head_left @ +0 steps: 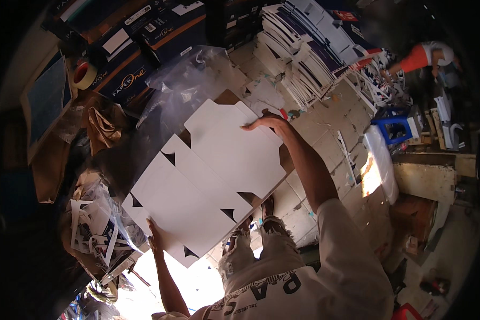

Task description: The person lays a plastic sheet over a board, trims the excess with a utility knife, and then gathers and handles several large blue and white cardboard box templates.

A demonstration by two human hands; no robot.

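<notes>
A large white die-cut cardboard blank point(197, 176) lies slantwise in front of me, with flaps and dark cut-out notches along its edges. My right hand point(269, 121) grips its far right edge, thumb on the white face and the other fingers around the rim, partly hidden. At the near left edge, my left hand point(156, 238) holds the blank, with one digit showing on top and the rest out of sight underneath. Brown patches show through the notches and past the right edge, from a brown surface point(287, 160) below the blank.
Dark cartons point(128, 80) with a tape roll point(84, 74) stand far left, beside clear plastic film point(181, 80). Tall stacks of printed card point(304, 69) rise far right. Paper offcuts point(104, 234) fill a container at left. Another person point(426, 56) bends near a blue stool point(394, 128).
</notes>
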